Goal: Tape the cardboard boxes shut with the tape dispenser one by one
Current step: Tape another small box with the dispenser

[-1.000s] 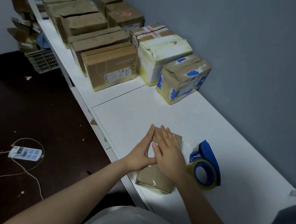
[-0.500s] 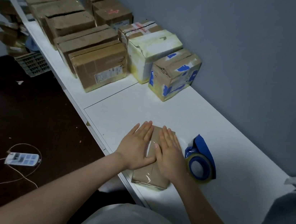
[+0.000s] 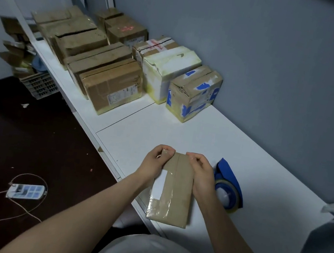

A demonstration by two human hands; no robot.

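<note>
We count one small flat cardboard box (image 3: 176, 191) lying by the front edge of the counter (image 3: 253, 159), its near left corner right at that edge. Two hands hold its far end: the left hand (image 3: 154, 164) curls its fingers round the far left corner, and the right hand (image 3: 201, 173) grips the far right corner the same way. One blue tape dispenser (image 3: 229, 187) lies just beside the right hand, toward the wall. At the counter's far end we count about ten larger boxes (image 3: 112, 85) packed close, though the farthest overlap too much to be sure. A broad stretch of white top separates them from the small box.
</note>
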